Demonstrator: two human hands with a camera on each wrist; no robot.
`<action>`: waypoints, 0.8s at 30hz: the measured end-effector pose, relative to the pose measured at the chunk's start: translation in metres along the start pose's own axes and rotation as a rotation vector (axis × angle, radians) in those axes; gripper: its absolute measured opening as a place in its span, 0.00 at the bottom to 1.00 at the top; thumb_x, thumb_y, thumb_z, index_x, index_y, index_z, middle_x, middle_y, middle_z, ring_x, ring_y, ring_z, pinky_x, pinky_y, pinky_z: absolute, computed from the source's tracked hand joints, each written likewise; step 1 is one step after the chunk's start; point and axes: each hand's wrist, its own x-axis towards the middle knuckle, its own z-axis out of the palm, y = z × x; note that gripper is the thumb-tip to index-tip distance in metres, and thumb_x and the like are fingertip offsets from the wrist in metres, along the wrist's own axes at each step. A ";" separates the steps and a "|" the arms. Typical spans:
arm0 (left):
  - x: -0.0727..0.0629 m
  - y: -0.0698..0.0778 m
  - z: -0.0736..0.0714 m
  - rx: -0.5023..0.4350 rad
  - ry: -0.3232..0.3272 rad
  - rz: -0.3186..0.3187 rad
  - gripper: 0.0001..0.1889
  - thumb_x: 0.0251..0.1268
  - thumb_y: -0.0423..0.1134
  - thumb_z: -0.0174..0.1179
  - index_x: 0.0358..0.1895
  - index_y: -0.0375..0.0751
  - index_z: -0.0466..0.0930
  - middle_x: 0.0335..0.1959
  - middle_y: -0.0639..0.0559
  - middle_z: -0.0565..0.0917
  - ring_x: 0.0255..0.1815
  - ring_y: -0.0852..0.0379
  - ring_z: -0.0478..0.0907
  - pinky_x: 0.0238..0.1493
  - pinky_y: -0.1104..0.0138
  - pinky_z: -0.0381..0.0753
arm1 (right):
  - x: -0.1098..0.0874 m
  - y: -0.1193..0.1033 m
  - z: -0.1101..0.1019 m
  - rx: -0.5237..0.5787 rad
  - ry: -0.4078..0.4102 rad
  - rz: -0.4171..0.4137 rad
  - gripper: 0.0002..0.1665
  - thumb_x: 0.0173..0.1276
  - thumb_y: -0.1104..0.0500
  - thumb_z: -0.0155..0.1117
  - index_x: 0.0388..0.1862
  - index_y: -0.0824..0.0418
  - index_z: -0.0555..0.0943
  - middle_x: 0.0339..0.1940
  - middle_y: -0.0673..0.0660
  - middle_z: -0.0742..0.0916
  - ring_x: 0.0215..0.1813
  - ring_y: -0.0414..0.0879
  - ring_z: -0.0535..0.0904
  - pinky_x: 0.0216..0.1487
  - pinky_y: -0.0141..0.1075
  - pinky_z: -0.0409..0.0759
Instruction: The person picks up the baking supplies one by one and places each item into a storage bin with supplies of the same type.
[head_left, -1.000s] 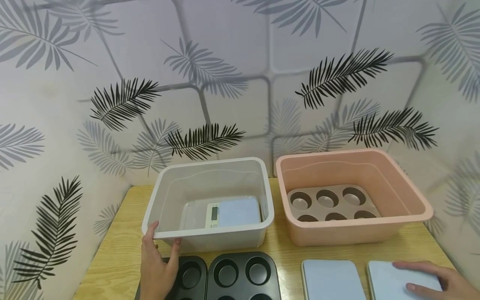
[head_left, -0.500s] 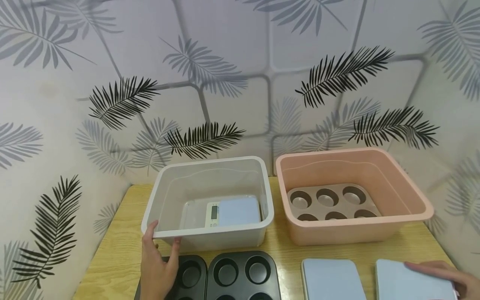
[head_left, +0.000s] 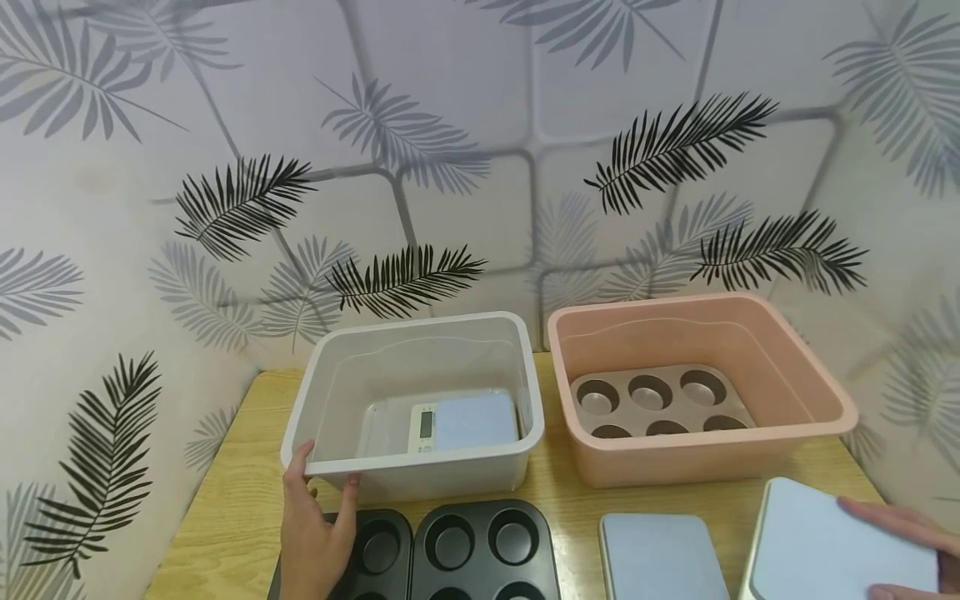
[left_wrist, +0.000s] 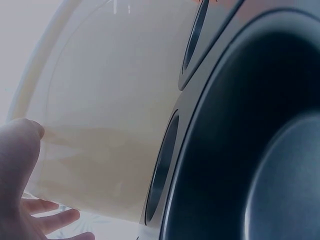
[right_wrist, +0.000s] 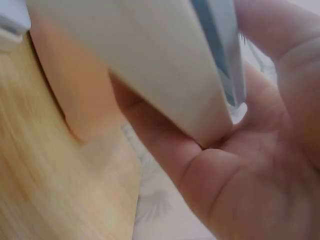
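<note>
My left hand [head_left: 318, 533] grips the near-left rim of a white plastic tub [head_left: 427, 479], thumb on the outer wall. Inside that tub lies a kitchen scale [head_left: 474, 421] with a small display. At the lower right, my right hand [head_left: 918, 533] holds another kitchen scale [head_left: 840, 550], raised off the table and tilted. In the right wrist view the fingers of my right hand [right_wrist: 240, 175] wrap around the edge of the scale [right_wrist: 150, 60]. A third scale [head_left: 663, 554] lies flat on the table, left of the held one.
Two dark muffin tins [head_left: 482, 546] lie in front of the white tub, under my left forearm. A pink tub [head_left: 697, 462] stands to its right, with a brown muffin tin [head_left: 675, 406] inside. Behind the wooden table [head_left: 232, 500] rises a leaf-patterned wall [head_left: 480, 225].
My right hand has gone from resting on the right-hand scale to gripping it, lifting and tilting it. My left hand stays on the white tub's rim.
</note>
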 end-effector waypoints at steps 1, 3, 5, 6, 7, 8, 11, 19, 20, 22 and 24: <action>0.000 0.000 0.000 0.000 -0.001 0.002 0.43 0.75 0.34 0.69 0.86 0.44 0.54 0.75 0.28 0.72 0.68 0.31 0.78 0.64 0.33 0.79 | 0.001 -0.002 -0.001 0.056 -0.036 -0.019 0.61 0.54 0.81 0.77 0.87 0.57 0.68 0.69 0.20 0.70 0.54 0.24 0.82 0.36 0.28 0.87; 0.000 -0.001 0.001 -0.003 -0.004 0.003 0.43 0.75 0.34 0.69 0.86 0.44 0.54 0.75 0.28 0.72 0.68 0.31 0.78 0.65 0.34 0.79 | 0.005 -0.005 -0.004 0.172 -0.139 -0.011 0.62 0.61 0.83 0.71 0.91 0.53 0.61 0.70 0.18 0.70 0.55 0.27 0.85 0.39 0.31 0.90; 0.000 -0.001 0.000 -0.005 -0.006 0.001 0.43 0.75 0.34 0.69 0.86 0.44 0.54 0.75 0.28 0.73 0.68 0.31 0.78 0.65 0.34 0.79 | 0.008 -0.008 -0.006 0.299 -0.243 0.031 0.63 0.67 0.83 0.65 0.93 0.48 0.55 0.70 0.17 0.69 0.57 0.28 0.85 0.42 0.34 0.92; 0.000 -0.001 0.000 -0.006 -0.006 -0.001 0.43 0.75 0.35 0.69 0.86 0.44 0.54 0.75 0.28 0.73 0.67 0.31 0.78 0.64 0.34 0.80 | 0.010 -0.008 -0.007 0.361 -0.292 0.057 0.63 0.70 0.82 0.64 0.93 0.45 0.53 0.70 0.16 0.68 0.59 0.28 0.84 0.44 0.35 0.93; 0.000 -0.001 0.000 -0.005 -0.006 -0.005 0.43 0.75 0.35 0.69 0.86 0.45 0.54 0.75 0.28 0.73 0.67 0.31 0.78 0.63 0.34 0.80 | 0.013 -0.007 -0.009 0.482 -0.374 0.083 0.62 0.73 0.81 0.62 0.93 0.39 0.52 0.70 0.15 0.67 0.62 0.29 0.84 0.49 0.37 0.93; -0.001 -0.001 0.000 -0.005 -0.005 -0.008 0.43 0.75 0.35 0.69 0.86 0.45 0.54 0.75 0.28 0.73 0.67 0.31 0.79 0.61 0.33 0.81 | 0.016 -0.005 -0.011 0.605 -0.471 0.145 0.61 0.75 0.77 0.63 0.92 0.30 0.52 0.69 0.14 0.65 0.66 0.31 0.82 0.56 0.38 0.92; -0.001 -0.001 0.000 0.011 -0.004 -0.015 0.43 0.76 0.36 0.69 0.86 0.46 0.54 0.74 0.29 0.74 0.66 0.30 0.80 0.56 0.32 0.83 | 0.024 0.010 -0.010 1.026 -0.716 0.220 0.57 0.80 0.64 0.65 0.89 0.21 0.48 0.75 0.18 0.62 0.79 0.44 0.74 0.74 0.47 0.83; 0.000 -0.001 -0.001 0.031 -0.004 -0.017 0.42 0.77 0.38 0.69 0.86 0.47 0.54 0.74 0.29 0.74 0.65 0.29 0.81 0.52 0.31 0.84 | 0.022 -0.005 0.017 1.209 -0.658 0.209 0.56 0.78 0.50 0.68 0.93 0.31 0.46 0.84 0.27 0.60 0.82 0.50 0.70 0.74 0.55 0.83; -0.001 -0.001 -0.001 0.032 -0.006 -0.019 0.42 0.77 0.38 0.68 0.86 0.47 0.53 0.74 0.29 0.74 0.65 0.29 0.81 0.52 0.31 0.84 | 0.024 -0.012 0.020 1.214 -0.656 0.163 0.56 0.78 0.51 0.67 0.93 0.33 0.45 0.85 0.29 0.59 0.82 0.50 0.70 0.74 0.55 0.83; -0.001 0.000 -0.001 0.035 -0.008 -0.020 0.42 0.77 0.38 0.68 0.86 0.47 0.53 0.74 0.29 0.74 0.65 0.28 0.81 0.52 0.30 0.84 | 0.029 -0.032 0.023 1.226 -0.644 0.132 0.54 0.80 0.57 0.62 0.93 0.34 0.44 0.86 0.29 0.59 0.83 0.50 0.70 0.74 0.56 0.83; -0.001 0.000 -0.002 0.036 -0.007 -0.016 0.42 0.77 0.38 0.68 0.86 0.47 0.53 0.74 0.29 0.74 0.64 0.28 0.81 0.51 0.30 0.85 | 0.033 -0.050 0.028 1.255 -0.630 0.087 0.52 0.82 0.62 0.55 0.94 0.38 0.43 0.87 0.30 0.59 0.83 0.51 0.70 0.74 0.58 0.83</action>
